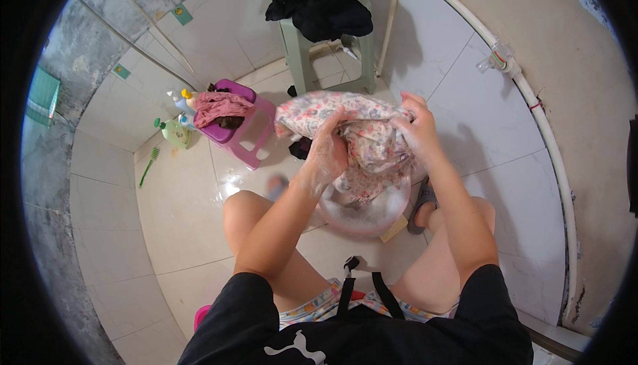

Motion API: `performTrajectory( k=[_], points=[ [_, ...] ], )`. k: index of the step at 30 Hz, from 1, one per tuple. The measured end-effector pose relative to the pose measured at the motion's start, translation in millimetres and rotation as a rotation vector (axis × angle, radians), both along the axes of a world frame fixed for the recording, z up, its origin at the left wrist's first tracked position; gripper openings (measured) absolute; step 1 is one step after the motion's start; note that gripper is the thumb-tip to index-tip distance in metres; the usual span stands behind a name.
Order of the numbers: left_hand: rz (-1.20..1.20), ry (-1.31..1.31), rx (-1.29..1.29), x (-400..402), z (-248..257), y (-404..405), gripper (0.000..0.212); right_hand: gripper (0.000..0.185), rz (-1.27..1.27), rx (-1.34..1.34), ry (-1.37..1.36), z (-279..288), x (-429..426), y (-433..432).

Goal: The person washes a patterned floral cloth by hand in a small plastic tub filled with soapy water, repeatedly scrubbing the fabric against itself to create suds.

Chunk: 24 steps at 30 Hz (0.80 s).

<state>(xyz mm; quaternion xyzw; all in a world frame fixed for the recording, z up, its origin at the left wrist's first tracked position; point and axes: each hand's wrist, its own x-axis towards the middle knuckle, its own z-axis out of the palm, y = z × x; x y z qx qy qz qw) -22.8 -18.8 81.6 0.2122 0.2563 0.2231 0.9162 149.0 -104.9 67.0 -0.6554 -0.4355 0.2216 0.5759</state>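
A wet floral-print cloth [376,143], white with pink and purple, is bunched between my two hands. My left hand [329,148], with suds on its wrist, grips it from the left, thumb on top. On the other side, my right hand [418,123] clasps its right edge. One fold hangs out to the left, and the lower part droops into a pinkish basin [364,223] of foamy water on the floor between my feet. How much cloth lies under the foam is hidden.
A pale green stool [291,51] bears black clothes [319,1]. Left of it, a pink-purple stool [224,136] carries a rose cloth [222,108]. Pump bottles [174,133] and a green brush [148,168] are by the wall. A yellow block [394,229] touches the basin. A pipe [541,116] runs along the right wall.
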Motion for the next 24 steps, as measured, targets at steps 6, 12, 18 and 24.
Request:
performTrajectory(
  k=[6, 12, 18, 24],
  points=[
    [-0.192, -0.095, -0.195, 7, -48, 8, 0.038, 0.015, 0.360, 0.371, -0.465, 27, -105, -13],
    [0.091, -0.098, -0.008, 19, -121, -15, 0.028, 0.012, 0.231, 0.484, -0.721, -8, -102, 0],
    [0.176, 0.297, -0.078, 25, -53, -28, 0.024, 0.004, -0.114, 0.103, -0.158, -36, -66, 17],
    [0.135, 0.408, -0.088, 12, -55, -28, 0.027, 0.012, 0.044, 0.405, -0.462, -38, -98, 6]
  ],
)
